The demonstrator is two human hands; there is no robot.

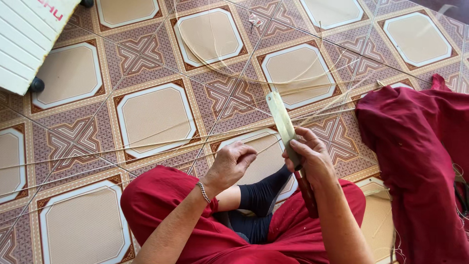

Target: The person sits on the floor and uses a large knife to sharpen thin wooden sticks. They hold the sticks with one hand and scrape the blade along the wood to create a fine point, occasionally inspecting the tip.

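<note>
My right hand (309, 156) grips a long knife (282, 120) with a pale flat blade pointing up and away and a dark red handle (307, 193) below my palm. My left hand (232, 162) is closed around a thin pale strip (146, 144) that runs far to the left across the floor. The strip meets the blade between my two hands. I sit cross-legged in red clothes, with a silver bracelet (203, 191) on my left wrist.
Several more thin pale strips (312, 88) lie curved over the patterned floor tiles (156, 115). A heap of dark red cloth (420, 161) is at the right. A white slatted object on dark wheels (24, 39) stands at the upper left.
</note>
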